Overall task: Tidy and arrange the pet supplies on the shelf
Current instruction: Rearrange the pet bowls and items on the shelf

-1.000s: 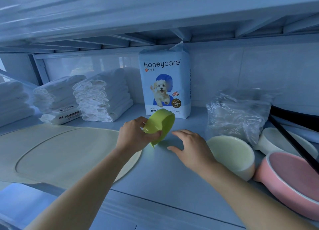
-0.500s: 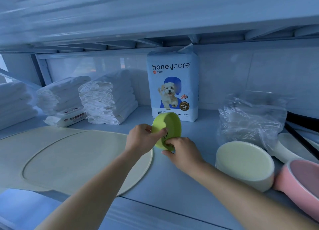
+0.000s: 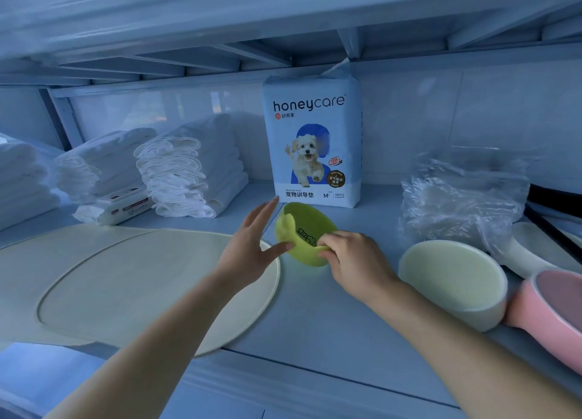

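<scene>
A small green bowl (image 3: 304, 229) sits tilted on the shelf in front of the honeycare training-pad pack (image 3: 311, 141). My right hand (image 3: 352, 258) pinches the bowl's near rim with curled fingers. Just left of the bowl, my left hand (image 3: 252, 245) is spread with straight fingers, and its thumb tip reaches the bowl's side. A cream feeding mat (image 3: 126, 286) lies flat under my left wrist.
Stacks of folded white pads (image 3: 185, 173) and a wipes pack (image 3: 126, 206) stand at the back left. At right are a cream bowl (image 3: 453, 280), a pink bowl (image 3: 554, 308), a white bowl (image 3: 529, 245) and a crumpled clear plastic bag (image 3: 463, 198). The upper shelf hangs low overhead.
My left hand let go of the green bowl and opened beside it. My right hand took hold of the bowl's rim, and the bowl came down toward the shelf.
</scene>
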Action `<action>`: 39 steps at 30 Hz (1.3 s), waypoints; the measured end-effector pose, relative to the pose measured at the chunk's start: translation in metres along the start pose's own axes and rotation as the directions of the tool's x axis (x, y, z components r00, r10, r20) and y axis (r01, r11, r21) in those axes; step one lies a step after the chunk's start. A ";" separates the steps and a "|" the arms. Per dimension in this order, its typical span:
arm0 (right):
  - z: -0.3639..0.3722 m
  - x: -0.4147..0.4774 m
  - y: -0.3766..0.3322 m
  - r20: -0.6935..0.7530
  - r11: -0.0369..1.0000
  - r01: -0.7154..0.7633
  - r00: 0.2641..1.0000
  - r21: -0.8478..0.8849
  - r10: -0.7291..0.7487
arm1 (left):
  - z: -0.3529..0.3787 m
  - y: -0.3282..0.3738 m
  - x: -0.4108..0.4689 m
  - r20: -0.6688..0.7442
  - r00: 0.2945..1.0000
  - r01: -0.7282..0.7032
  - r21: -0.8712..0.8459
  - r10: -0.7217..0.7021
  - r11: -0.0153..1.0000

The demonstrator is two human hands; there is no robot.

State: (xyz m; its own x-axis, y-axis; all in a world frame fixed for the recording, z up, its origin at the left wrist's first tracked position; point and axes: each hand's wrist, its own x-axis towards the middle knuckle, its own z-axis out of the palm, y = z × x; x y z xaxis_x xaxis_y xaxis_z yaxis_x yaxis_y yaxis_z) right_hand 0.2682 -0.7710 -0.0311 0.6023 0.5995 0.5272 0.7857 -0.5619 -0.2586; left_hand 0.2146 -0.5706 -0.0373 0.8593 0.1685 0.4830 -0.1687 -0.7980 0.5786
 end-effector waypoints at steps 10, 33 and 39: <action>-0.007 -0.001 0.010 0.056 0.999 0.004 0.998 -0.038 -0.002 | 0.015 0.006 -0.002 0.034 0.987 -0.162 0.169 0.158 0.972; -0.071 -0.040 0.031 0.092 0.969 -0.059 0.992 -0.239 0.083 | 0.045 0.060 -0.012 0.083 0.982 -0.183 0.206 0.169 0.961; -0.096 -0.059 0.052 0.124 0.956 -0.112 0.981 -0.270 0.150 | 0.078 0.101 -0.013 0.089 0.990 -0.127 0.275 0.106 0.953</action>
State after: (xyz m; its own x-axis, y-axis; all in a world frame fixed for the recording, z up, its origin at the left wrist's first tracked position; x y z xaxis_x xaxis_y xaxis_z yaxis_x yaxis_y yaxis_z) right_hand 0.2595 -0.8903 0.0022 0.7261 0.5745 0.3778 0.6457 -0.7585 -0.0875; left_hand 0.2242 -0.6992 -0.0365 0.8760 0.0307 0.4813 -0.1371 -0.9410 0.3095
